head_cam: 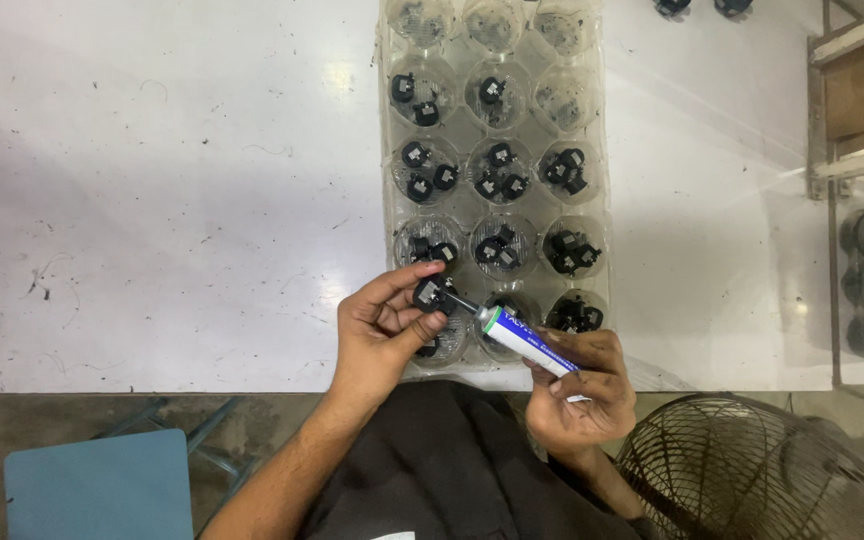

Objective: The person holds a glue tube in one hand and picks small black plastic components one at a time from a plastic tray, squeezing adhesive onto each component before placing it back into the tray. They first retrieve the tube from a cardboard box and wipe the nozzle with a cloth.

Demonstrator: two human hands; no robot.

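White table (152, 200), clear tray (497, 130), fan (752, 470).

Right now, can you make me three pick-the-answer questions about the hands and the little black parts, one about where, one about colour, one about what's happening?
1. Where is the clear tray?
A. on the white table
B. on the floor
C. on the fan

2. What colour is the tube's body?
A. red
B. yellow
C. white and blue

3. What is the left hand doing?
A. lying flat
B. pinching a small black part
C. holding the fan

Answers:
1 A, the tray lies on the white table.
2 C, the tube in the right hand shows those colours.
3 B, fingers grip the black part at the tube's tip.
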